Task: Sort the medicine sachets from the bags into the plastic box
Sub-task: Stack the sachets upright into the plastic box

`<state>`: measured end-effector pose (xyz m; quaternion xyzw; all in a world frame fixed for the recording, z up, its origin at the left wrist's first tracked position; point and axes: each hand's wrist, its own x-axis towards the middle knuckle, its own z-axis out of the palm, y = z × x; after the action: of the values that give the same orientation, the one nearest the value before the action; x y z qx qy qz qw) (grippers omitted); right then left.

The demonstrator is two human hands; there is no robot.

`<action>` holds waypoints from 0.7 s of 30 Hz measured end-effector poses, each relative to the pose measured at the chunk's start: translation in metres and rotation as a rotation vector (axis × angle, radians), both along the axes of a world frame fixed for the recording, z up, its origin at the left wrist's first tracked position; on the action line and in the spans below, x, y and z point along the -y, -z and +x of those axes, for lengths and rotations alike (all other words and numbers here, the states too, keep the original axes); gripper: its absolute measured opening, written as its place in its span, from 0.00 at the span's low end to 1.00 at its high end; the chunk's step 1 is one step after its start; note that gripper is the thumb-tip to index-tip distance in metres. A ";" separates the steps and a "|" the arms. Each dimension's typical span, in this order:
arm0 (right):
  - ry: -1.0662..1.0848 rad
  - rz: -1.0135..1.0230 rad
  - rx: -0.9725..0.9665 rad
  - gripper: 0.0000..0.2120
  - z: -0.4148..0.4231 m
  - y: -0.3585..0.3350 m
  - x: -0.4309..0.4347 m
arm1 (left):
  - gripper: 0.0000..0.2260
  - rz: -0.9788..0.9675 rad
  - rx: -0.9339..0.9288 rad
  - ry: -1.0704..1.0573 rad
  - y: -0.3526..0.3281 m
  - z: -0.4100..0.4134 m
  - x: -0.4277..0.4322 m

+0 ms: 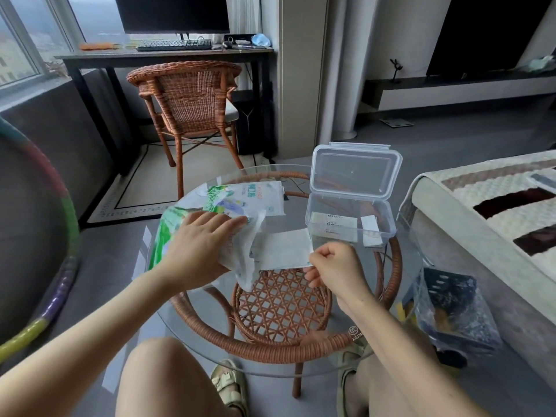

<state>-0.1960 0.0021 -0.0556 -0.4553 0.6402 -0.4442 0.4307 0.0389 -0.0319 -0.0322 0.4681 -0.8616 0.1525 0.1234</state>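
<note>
Through the head camera we see our left hand lying flat with straight fingers, pressing a clear bag with green print onto the round glass surface. Our right hand is curled and pinches the near right corner of a white sachet, whose far end lies at the bag's mouth. Just beyond the sachet stands the plastic box, its lid raised, with other sachets lying inside. A second bag lies flat behind our left hand. A wicker chair stands farther back.
</note>
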 end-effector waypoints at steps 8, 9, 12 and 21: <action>-0.100 -0.319 -0.533 0.13 0.010 -0.009 -0.005 | 0.35 -0.151 0.492 0.123 -0.027 -0.024 0.015; -0.159 -0.251 -0.338 0.14 0.016 -0.014 -0.002 | 0.34 -0.179 0.540 0.145 -0.032 -0.029 0.016; -0.209 0.018 0.108 0.09 0.031 -0.025 0.010 | 0.31 -0.177 0.694 0.141 -0.047 -0.047 0.014; -0.083 0.329 0.308 0.07 0.019 -0.031 0.028 | 0.42 -0.127 1.069 0.038 -0.074 -0.052 0.019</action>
<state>-0.1773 -0.0259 -0.0248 -0.3317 0.6114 -0.3800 0.6097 -0.0126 -0.0510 0.0421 0.3010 -0.8018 0.4191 -0.3013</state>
